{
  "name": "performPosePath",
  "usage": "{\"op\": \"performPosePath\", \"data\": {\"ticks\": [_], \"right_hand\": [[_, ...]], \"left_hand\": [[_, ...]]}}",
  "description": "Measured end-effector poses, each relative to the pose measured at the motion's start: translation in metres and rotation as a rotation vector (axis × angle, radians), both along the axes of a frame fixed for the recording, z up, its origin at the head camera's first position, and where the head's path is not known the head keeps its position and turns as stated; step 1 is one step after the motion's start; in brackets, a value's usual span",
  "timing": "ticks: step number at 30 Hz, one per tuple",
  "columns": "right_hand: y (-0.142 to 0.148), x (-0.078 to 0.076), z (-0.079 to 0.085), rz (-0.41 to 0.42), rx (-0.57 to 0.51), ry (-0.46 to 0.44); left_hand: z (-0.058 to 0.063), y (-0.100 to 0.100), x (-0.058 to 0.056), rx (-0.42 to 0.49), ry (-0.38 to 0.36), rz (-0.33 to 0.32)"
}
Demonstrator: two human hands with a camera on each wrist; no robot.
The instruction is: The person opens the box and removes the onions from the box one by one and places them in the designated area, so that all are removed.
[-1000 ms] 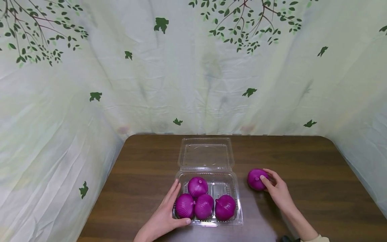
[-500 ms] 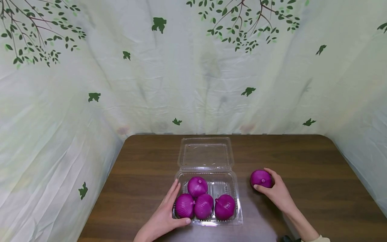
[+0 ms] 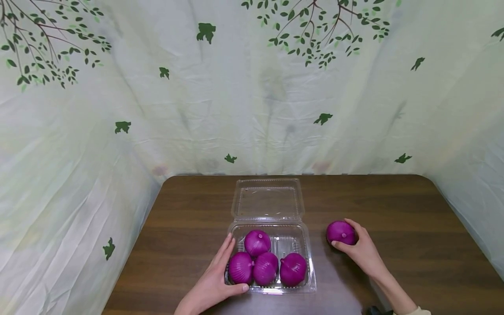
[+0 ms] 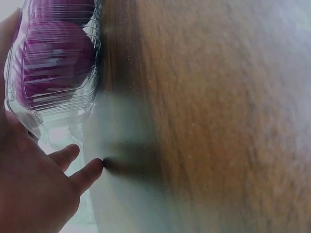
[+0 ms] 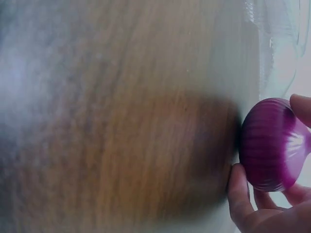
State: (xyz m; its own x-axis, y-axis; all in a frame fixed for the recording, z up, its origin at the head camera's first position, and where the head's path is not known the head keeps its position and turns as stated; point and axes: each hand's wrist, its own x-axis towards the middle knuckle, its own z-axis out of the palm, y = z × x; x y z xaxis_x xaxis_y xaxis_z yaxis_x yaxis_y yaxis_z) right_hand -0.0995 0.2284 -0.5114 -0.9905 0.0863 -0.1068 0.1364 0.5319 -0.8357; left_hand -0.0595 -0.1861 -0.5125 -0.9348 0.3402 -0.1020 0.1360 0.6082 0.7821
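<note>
A clear plastic clamshell container [image 3: 309, 258] lies with its lid folded back. Several red onions [image 3: 265, 268] sit inside, with bare room at its back right. My left hand [image 3: 212, 278] rests along the container's left side, fingers straight, thumb at the front edge. In the left wrist view the container's wall [image 4: 73, 109] rises beside that hand. To the right of the container, my right hand [image 3: 363, 251] grips another red onion [image 3: 340, 232], thumb at the front and fingers behind. The right wrist view shows this onion [image 5: 267, 145] between thumb and fingers, low over the table.
The container's clear lid [image 3: 268, 201] lies flat toward the back of the brown wooden table [image 3: 189, 210]. A pale curtain [image 3: 252, 109] with printed leaves hangs behind the table and along both sides. Something dark [image 3: 376, 310] shows near the right sleeve.
My right hand has turned the onion, so its tip now faces more to the front right, and shifted it slightly right. The left hand and the container have stayed put.
</note>
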Motion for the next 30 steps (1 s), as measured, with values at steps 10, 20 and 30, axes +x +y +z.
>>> {"op": "performPosePath", "data": {"ticks": [10, 20, 30], "right_hand": [[0.000, 0.010, 0.007, -0.015, -0.008, 0.032], [-0.017, 0.029, 0.030, -0.053, 0.153, 0.263], [-0.047, 0.038, 0.038, 0.058, 0.146, 0.400]], "left_hand": [[0.000, 0.000, 0.001, -0.003, 0.006, 0.000], [0.000, 0.000, 0.002, 0.001, 0.000, -0.008], [0.000, 0.000, 0.001, -0.010, 0.017, 0.001]]}}
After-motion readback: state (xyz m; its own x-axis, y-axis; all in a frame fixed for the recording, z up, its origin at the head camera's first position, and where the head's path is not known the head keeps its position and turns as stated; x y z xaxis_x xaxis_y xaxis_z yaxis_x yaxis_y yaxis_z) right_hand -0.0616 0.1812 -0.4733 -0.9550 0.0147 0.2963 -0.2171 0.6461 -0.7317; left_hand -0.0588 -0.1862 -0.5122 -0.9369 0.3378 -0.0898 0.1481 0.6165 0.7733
